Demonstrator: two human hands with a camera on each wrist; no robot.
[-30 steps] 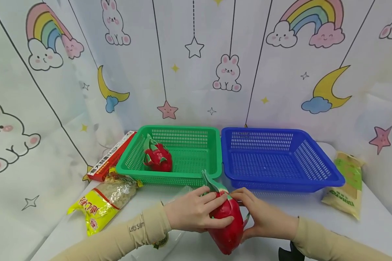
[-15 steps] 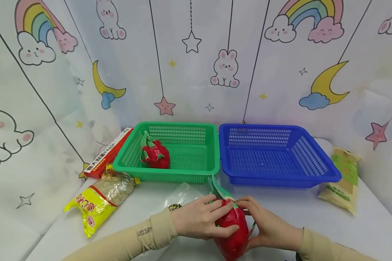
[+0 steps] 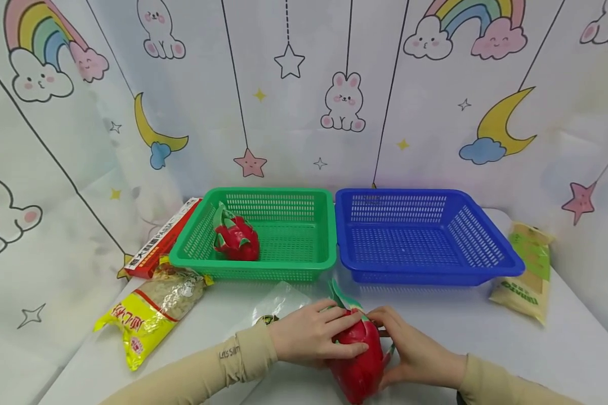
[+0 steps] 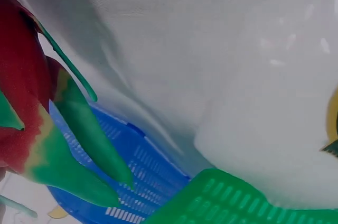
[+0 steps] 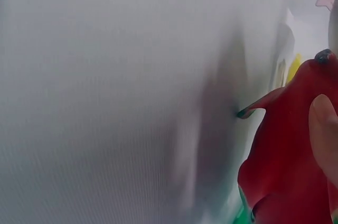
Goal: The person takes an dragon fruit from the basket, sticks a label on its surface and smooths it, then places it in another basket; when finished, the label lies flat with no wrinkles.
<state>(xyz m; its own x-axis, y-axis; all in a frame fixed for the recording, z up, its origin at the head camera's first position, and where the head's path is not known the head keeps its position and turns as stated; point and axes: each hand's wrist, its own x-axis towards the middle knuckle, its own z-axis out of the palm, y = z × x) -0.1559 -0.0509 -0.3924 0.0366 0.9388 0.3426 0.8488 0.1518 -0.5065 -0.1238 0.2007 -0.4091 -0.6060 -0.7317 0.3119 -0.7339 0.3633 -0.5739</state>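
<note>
Your left hand lies over the left side of the red fruit, its fingers slightly spread and bent round it, while your right hand grips the opposite side between thumb and fingers. You have the fruit near the middle of the desk's near edge, green leaves toward the baskets; whether it touches the desk, you cannot tell. A clear bag lies by your left wrist. Beyond stand the green basket, a second fruit in its left end, and the blue basket. Toward the desk's left edge are a yellow bag and a red box; near its right edge, a tan bag.
</note>
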